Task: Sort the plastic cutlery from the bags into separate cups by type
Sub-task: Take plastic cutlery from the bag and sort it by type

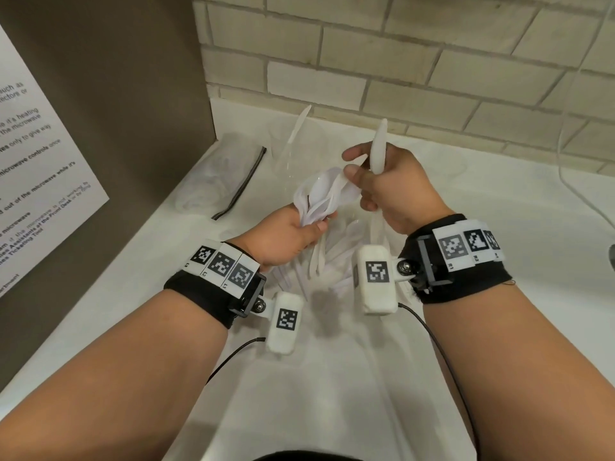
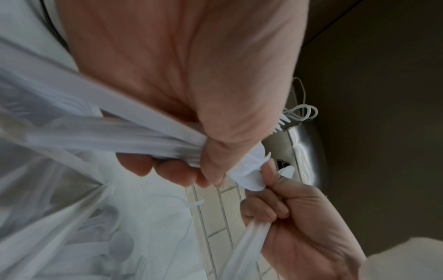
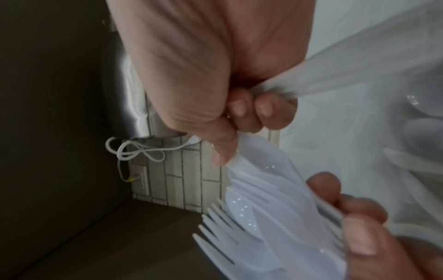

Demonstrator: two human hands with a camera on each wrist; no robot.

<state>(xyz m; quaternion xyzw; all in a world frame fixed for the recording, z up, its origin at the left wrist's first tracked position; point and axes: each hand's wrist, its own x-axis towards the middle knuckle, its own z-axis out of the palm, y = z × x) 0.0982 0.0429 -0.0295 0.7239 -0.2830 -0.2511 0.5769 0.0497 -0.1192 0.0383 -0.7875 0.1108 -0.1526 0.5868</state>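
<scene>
My left hand (image 1: 309, 224) grips a bundle of white plastic spoons and forks (image 1: 321, 197) by the handles; the fork tines and spoon bowls (image 3: 258, 217) fan out of it. My right hand (image 1: 357, 176) holds a white knife (image 1: 379, 144) upright in its curled fingers, while its thumb and forefinger pinch one piece at the top of the bundle. Under both hands lies an open clear bag of cutlery (image 1: 336, 261). Clear cups (image 1: 286, 154) stand behind the bundle, one with a knife (image 1: 298, 126) in it.
A second clear bag (image 1: 213, 174) with a dark zip strip lies at the left of the white counter (image 1: 499, 227). A brown panel with a printed notice (image 1: 40, 161) walls the left side. The brick wall (image 1: 432, 78) is behind, with a white cable (image 1: 572, 181) at the right.
</scene>
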